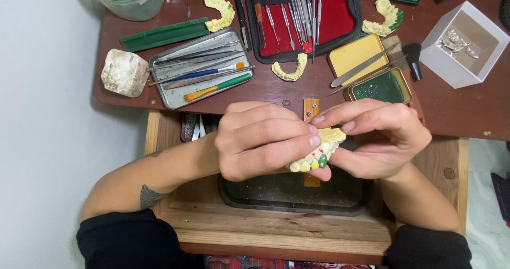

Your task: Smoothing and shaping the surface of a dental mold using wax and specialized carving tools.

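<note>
Both hands meet above the dark tray [249,194]: the left hand [263,139] wraps the yellow tooth model [319,153], the right hand [380,136] pinches its far end. Its long axis runs lower-left to upper-right between them. Closed fingers hide most of it, over the worktop [467,109] edge.

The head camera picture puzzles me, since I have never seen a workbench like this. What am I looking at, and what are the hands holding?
The one picture comes from a camera on the person's head, looking down. The left hand and right hand together hold a yellowish dental cast with coloured teeth, above a dark tray in a wooden drawer. On the brown table lie a metal tray of tools, a red instrument case, more tooth casts, two small tins, a white box and a plaster lump.
</note>
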